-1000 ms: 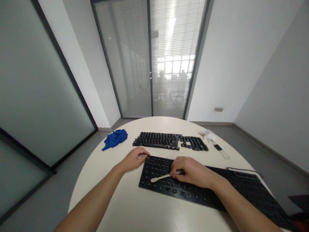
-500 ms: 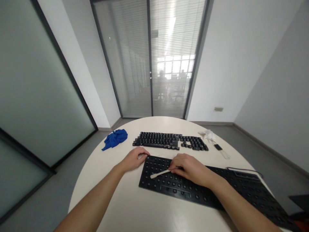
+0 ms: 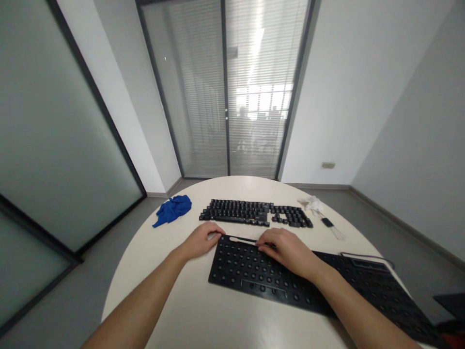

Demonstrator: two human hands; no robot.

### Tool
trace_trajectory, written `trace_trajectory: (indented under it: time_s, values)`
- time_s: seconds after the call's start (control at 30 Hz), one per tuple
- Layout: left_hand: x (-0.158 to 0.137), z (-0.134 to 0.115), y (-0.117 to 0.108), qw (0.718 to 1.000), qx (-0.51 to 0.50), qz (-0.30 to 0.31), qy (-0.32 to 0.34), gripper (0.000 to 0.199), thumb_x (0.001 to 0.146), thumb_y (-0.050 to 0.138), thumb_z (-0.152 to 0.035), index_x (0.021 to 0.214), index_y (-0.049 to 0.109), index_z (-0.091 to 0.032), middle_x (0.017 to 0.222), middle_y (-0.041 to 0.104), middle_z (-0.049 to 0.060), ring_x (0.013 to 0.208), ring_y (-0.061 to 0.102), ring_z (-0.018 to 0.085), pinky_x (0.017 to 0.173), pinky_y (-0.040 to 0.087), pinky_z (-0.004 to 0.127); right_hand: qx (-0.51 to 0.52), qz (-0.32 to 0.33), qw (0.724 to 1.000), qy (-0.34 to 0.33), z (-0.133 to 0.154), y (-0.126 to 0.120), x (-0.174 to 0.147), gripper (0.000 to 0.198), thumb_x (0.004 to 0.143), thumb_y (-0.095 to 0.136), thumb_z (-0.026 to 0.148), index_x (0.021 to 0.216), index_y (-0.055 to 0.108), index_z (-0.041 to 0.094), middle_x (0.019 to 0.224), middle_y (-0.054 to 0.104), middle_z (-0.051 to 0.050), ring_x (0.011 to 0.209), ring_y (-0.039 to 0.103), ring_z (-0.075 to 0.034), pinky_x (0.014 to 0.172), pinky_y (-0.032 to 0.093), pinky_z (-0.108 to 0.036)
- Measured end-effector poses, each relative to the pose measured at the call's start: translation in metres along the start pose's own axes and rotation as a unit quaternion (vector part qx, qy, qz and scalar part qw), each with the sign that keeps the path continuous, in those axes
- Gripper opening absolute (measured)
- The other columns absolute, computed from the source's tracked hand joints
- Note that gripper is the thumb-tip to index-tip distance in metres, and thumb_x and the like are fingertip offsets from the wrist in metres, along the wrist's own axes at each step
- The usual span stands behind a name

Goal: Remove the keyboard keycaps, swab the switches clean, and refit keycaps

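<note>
A black keyboard base [image 3: 254, 271] with its keycaps off lies slanted across the near side of the round table. At its far left corner rests my left hand [image 3: 203, 238], thumb and fingertips closed together on the edge. My right hand [image 3: 285, 247] is over the base, its fingers pinching a white swab [image 3: 238, 240], a thin stick with a thicker rounded end. The swab lies nearly level along the base's far edge, its head pointing left toward my left hand. My right hand and forearm hide part of the base's middle.
Beyond the base, black keycaps [image 3: 238, 211] stand in keyboard order on the table [image 3: 174, 300]. A crumpled blue cloth [image 3: 173, 210] lies at the left, a white crumpled tissue [image 3: 312, 203] and a wire keycap puller [image 3: 327, 222] at the right. A cable [image 3: 366, 255] runs behind the base.
My right hand has shifted the swab away from me, from the middle rows up to the base's far edge. My left hand has stayed at the corner.
</note>
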State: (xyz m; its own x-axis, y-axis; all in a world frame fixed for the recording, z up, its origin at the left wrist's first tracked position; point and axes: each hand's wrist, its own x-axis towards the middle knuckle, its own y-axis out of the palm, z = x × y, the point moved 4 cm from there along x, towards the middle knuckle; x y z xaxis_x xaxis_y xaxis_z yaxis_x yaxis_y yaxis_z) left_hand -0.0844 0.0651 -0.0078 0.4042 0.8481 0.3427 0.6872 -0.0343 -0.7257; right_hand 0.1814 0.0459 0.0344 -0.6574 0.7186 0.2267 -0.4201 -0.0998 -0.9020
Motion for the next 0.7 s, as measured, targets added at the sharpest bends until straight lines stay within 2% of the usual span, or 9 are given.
trace_trajectory:
  time_s: [0.3,0.7]
  values:
    - [-0.001,0.000,0.000,1.000,-0.003,0.000,0.000,0.018,0.091,0.057,-0.018,0.098,0.073,-0.020,0.097,0.072,0.004,0.095,0.064,0.020,0.089,0.046,0.033,-0.002,-0.006,1.000,0.017,-0.002,-0.002,0.000,0.013,0.093,0.062,0.023,0.098,0.073,0.024,0.097,0.075,-0.003,0.089,0.068,-0.020,0.082,0.048,-0.032]
    - [0.001,0.002,0.001,1.000,0.001,-0.003,0.003,0.018,0.091,0.057,-0.019,0.098,0.073,-0.020,0.097,0.072,0.005,0.095,0.064,0.021,0.089,0.046,0.034,0.015,0.004,0.998,-0.055,0.013,0.002,0.001,0.012,0.096,0.060,0.024,0.100,0.071,0.023,0.098,0.075,-0.001,0.092,0.067,-0.020,0.088,0.044,-0.033]
